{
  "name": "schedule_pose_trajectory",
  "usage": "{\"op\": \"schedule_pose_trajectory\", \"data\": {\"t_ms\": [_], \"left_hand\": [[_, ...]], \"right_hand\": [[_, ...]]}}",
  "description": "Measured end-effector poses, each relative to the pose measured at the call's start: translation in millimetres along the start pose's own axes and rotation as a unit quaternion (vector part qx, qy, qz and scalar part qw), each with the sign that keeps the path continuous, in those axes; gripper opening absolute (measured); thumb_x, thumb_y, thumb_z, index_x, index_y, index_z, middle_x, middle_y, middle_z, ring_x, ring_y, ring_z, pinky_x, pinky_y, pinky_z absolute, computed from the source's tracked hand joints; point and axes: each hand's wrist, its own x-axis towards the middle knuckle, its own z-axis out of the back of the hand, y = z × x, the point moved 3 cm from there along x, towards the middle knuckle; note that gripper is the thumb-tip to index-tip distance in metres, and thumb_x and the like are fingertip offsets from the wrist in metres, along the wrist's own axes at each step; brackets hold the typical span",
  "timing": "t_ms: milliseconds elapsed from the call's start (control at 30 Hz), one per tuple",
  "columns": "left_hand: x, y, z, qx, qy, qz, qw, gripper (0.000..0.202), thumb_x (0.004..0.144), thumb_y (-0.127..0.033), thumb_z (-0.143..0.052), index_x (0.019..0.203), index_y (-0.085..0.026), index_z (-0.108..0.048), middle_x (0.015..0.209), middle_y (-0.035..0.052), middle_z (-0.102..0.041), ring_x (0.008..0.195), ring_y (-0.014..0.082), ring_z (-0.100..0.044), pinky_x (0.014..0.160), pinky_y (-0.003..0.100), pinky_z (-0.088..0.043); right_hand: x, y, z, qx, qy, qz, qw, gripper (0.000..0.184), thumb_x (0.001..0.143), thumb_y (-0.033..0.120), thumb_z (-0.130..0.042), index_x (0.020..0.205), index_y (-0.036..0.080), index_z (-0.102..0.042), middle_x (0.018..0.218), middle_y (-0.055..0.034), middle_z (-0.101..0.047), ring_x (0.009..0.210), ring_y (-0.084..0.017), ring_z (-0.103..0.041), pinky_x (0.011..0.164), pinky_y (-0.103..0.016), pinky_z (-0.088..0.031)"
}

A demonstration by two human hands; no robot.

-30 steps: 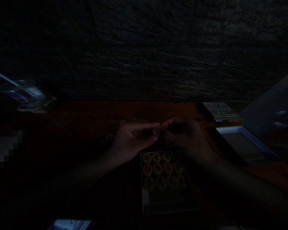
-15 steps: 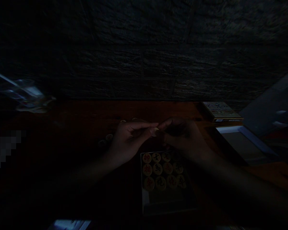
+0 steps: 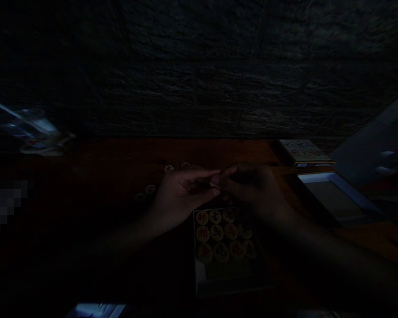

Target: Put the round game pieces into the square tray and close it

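Right hand (image 3: 254,183), box (image 3: 305,152) near, wall (image 3: 199,88) beyond

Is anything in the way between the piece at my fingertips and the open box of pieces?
Nothing visible stands between the piece and the box; your right hand hides the box's far right corner from this camera.
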Motion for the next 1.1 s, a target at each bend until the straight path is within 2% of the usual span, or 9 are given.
{"op": "schedule_pose_trajectory", "data": {"t_ms": [133,300,500,633,767,900,1000,1100], "left_hand": [[1.8,0.9,1.5,-0.028,-0.012,0.023,0.999,0.032,0.081,-0.013,-0.088,0.111,-0.023,-0.084,0.105,0.0032,-0.085,0.093,0.0147,-0.082,0.085,0.021,-0.065],[1.9,0.0,5.3,-0.009,-0.033,0.031,0.999,0.023,0.089,-0.026,-0.085,0.113,-0.025,-0.084,0.111,0.003,-0.084,0.095,0.0152,-0.082,0.085,0.022,-0.065],[3.3,-2.7,6.6,0.03,-0.048,0.017,0.998,0.015,0.095,-0.025,-0.078,0.108,-0.024,-0.085,0.106,0.0032,-0.085,0.091,0.0157,-0.082,0.081,0.022,-0.066],[2.2,-6.3,4.8,0.069,-0.032,-0.019,0.997,0.015,0.096,-0.022,-0.076,0.108,-0.022,-0.085,0.105,0.0043,-0.085,0.092,0.0161,-0.082,0.081,0.021,-0.066],[-0.5,-7.9,2.0,0.08,-0.013,-0.03,0.996,0.022,0.092,-0.015,-0.077,0.112,-0.019,-0.083,0.109,0.0064,-0.084,0.096,0.0184,-0.082,0.083,0.023,-0.066],[-2.2,-5.6,-2.4,0.045,0.013,-0.022,0.999,0.03,0.085,-0.008,-0.079,0.113,-0.018,-0.082,0.105,0.0057,-0.085,0.089,0.0183,-0.083,0.078,0.023,-0.067],[-2.5,-2.7,-4.0,0.026,0.023,-0.016,0.999,0.027,0.085,-0.012,-0.082,0.111,-0.018,-0.081,0.103,0.0053,-0.085,0.086,0.018,-0.083,0.077,0.024,-0.067],[-1.3,-1.4,-1.6,0.035,0.002,-0.014,0.999,0.029,0.082,-0.017,-0.087,0.109,-0.018,-0.08,0.105,0.0062,-0.085,0.092,0.0196,-0.082,0.081,0.026,-0.067]], "right_hand": [[-0.3,2.0,-1.5,0.045,0.0,0.007,0.999,0.027,0.074,0.036,-0.096,0.089,0.018,-0.083,0.071,-0.0012,-0.077,0.058,-0.009,-0.067,0.055,-0.018,-0.053],[-0.2,3.0,-1.5,0.055,-0.004,0.012,0.998,0.031,0.071,0.033,-0.097,0.094,0.018,-0.084,0.077,-0.002,-0.079,0.062,-0.011,-0.069,0.059,-0.021,-0.055],[0.5,2.5,-0.4,0.034,0.008,0.016,0.999,0.034,0.069,0.037,-0.097,0.094,0.018,-0.083,0.077,-0.0021,-0.079,0.061,-0.012,-0.068,0.059,-0.023,-0.055],[1.1,1.7,-1.2,0.011,0.011,0.0,1.0,0.033,0.069,0.038,-0.098,0.09,0.017,-0.081,0.074,-0.0017,-0.077,0.058,-0.011,-0.066,0.055,-0.021,-0.053],[1.2,1.2,-1.6,0.009,0.011,-0.005,1.0,0.031,0.071,0.041,-0.097,0.083,0.017,-0.079,0.066,0.0004,-0.073,0.055,-0.01,-0.064,0.053,-0.02,-0.052],[0.6,-0.8,-1.1,-0.005,0.018,-0.008,1.0,0.031,0.075,0.044,-0.094,0.078,0.017,-0.078,0.064,0.0001,-0.072,0.054,-0.01,-0.064,0.051,-0.019,-0.051],[-0.2,-2.1,-1.4,-0.018,0.014,-0.02,1.0,0.034,0.075,0.047,-0.094,0.078,0.017,-0.078,0.065,-0.0006,-0.072,0.053,-0.01,-0.063,0.05,-0.019,-0.05],[-1.5,0.1,-3.3,-0.011,0.017,-0.016,1.0,0.035,0.074,0.048,-0.094,0.084,0.017,-0.08,0.066,-0.0005,-0.073,0.055,-0.011,-0.064,0.051,-0.02,-0.051]]}}
